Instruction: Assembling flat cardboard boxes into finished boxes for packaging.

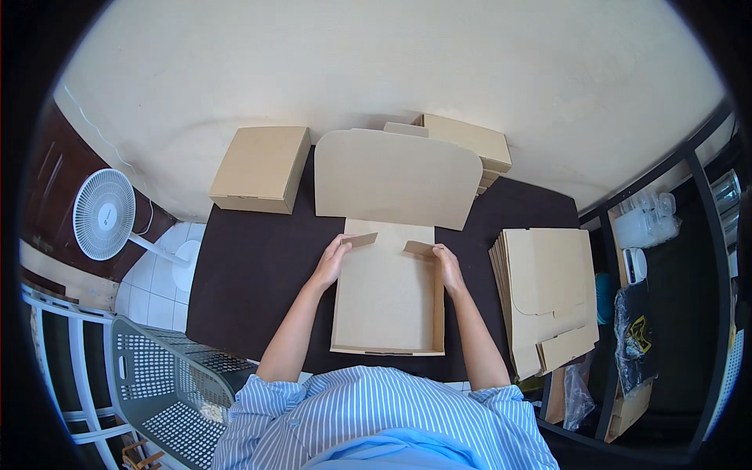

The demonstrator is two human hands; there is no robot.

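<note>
A partly folded brown cardboard box [388, 305] lies in front of me, its near and right walls standing up. Its wide lid panel [398, 176], with rounded far corners, rises at the far end. My left hand [334, 260] grips the far left corner beside a small side flap [360, 240] that points inward. At the opposite corner my right hand [449, 270] is closed on the right wall, next to the other inward flap [419, 248]. Fingers of both hands are partly hidden behind the cardboard.
The box rests on a dark table [251, 290]. A closed box [262, 168] stands far left, more boxes [468, 141] behind the lid. Flat cardboard sheets [552, 282] are stacked at right. Around the table are a white fan [105, 213], a grey basket [145, 368] and a dark shelf rack [693, 180].
</note>
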